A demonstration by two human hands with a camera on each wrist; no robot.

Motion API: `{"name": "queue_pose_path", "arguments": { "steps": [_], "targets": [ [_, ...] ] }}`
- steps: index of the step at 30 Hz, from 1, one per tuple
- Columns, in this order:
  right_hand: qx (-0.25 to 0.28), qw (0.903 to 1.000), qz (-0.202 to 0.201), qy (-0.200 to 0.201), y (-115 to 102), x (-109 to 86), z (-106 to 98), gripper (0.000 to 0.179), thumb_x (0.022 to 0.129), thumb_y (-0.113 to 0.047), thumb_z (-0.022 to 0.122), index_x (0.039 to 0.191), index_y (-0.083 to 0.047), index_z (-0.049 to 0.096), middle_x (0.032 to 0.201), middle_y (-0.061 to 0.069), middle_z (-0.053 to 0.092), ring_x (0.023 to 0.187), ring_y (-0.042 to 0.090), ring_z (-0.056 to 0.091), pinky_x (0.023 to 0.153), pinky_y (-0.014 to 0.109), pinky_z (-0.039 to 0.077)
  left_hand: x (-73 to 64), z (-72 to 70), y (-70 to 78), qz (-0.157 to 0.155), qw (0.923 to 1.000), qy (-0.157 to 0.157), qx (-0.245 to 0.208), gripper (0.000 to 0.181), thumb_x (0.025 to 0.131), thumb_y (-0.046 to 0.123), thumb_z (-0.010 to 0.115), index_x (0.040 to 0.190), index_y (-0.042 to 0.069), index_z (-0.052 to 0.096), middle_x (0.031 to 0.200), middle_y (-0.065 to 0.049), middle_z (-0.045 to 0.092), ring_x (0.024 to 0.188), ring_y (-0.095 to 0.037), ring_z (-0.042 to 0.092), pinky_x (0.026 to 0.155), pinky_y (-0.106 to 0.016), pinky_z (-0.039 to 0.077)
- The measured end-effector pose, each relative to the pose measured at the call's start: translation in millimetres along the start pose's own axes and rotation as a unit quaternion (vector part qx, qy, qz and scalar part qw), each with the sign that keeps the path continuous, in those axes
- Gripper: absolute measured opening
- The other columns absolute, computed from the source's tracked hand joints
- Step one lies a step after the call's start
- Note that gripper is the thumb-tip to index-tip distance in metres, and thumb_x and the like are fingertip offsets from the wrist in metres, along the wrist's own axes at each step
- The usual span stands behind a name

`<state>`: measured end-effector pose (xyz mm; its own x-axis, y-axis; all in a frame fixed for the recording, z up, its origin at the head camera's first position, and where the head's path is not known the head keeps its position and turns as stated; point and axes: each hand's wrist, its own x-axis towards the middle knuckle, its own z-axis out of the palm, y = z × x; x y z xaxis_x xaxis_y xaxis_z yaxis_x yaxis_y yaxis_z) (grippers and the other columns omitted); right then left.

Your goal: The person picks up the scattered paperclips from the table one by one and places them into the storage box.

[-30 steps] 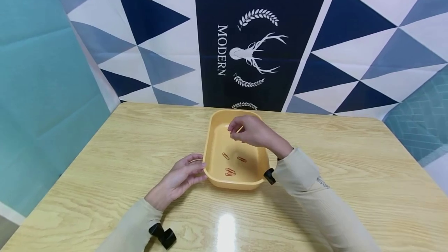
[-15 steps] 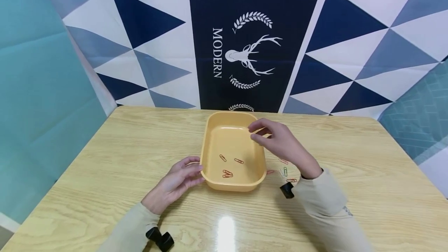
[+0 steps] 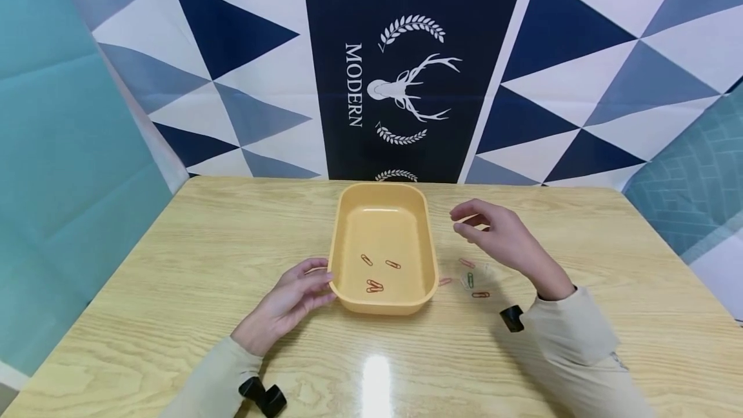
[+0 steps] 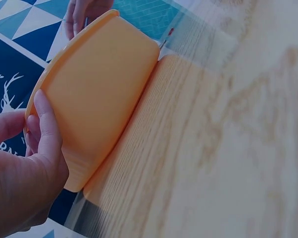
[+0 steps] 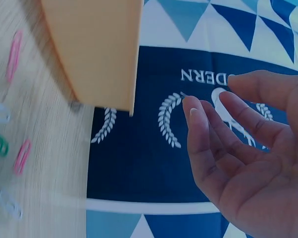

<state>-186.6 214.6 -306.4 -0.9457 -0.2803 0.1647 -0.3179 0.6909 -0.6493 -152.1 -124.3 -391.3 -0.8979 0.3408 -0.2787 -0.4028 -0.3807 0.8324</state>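
Note:
My left hand (image 3: 284, 305) holds the left rim of a yellow-orange plastic tray (image 3: 432, 257); in the left wrist view one digit lies along the tray's outer wall (image 4: 99, 84) and others reach the rim. Several orange-red paper clips (image 3: 393, 264) lie on the tray's floor, towards the near end. Right of the tray, my right hand (image 3: 505, 237) hovers above the table, its fingers loosely bent. The right wrist view shows its thumb and fingertips apart, with nothing between them. Below it lie a green paper clip (image 3: 470, 280), a red one (image 3: 480, 295), pink ones (image 5: 22, 156) and whitish ones (image 5: 9, 203).
The wooden table (image 3: 261, 224) spreads around the tray. A patterned cloth (image 3: 406, 69) hangs behind its back edge, and teal cloth (image 3: 75, 147) covers the left side. A light reflection shines near the front.
My right hand has moved from above the tray out to the right, its pinched fingers spreading apart. The loose clips on the table have come into view. My left hand stays at the rim.

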Motion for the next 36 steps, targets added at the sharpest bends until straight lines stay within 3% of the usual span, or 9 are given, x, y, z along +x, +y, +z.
{"name": "queue_pose_path", "arguments": {
  "steps": [18,26,36],
  "targets": [
    [-0.007,0.9998,0.019,0.01,12.7,-19.4,-21.5,0.023,0.094,-0.015,0.064,0.114,-0.003,0.064,0.109,0.012,0.065,0.099,0.028,0.062,0.075,0.033,0.054,-0.2,-2.1,-5.5,0.004,1.0,0.0,0.003,0.045,0.095,-0.003,0.054,0.133,-0.01,0.031,0.112,-0.018,0.053,0.094,-0.021,0.06,0.083,-0.027,0.055],
    [0.004,0.9994,0.031,-0.016,23.5,-18.0,-22.4,0.028,0.09,-0.016,0.07,0.112,0.0,0.064,0.103,0.01,0.066,0.094,0.024,0.061,0.073,0.025,0.053,-0.2,-1.1,-4.0,0.0,1.0,-0.001,0.008,0.049,0.094,-0.003,0.054,0.135,-0.011,0.029,0.111,-0.019,0.052,0.092,-0.02,0.06,0.083,-0.026,0.055],
    [-0.004,0.997,0.058,-0.05,49.6,-13.3,-18.6,0.031,0.084,-0.016,0.076,0.105,0.003,0.063,0.092,0.007,0.063,0.086,0.02,0.057,0.073,0.029,0.048,-1.1,-0.2,-2.6,-0.005,1.0,0.004,0.006,0.048,0.095,-0.003,0.054,0.135,-0.01,0.029,0.11,-0.018,0.053,0.091,-0.02,0.06,0.082,-0.025,0.055]
  ]
}}
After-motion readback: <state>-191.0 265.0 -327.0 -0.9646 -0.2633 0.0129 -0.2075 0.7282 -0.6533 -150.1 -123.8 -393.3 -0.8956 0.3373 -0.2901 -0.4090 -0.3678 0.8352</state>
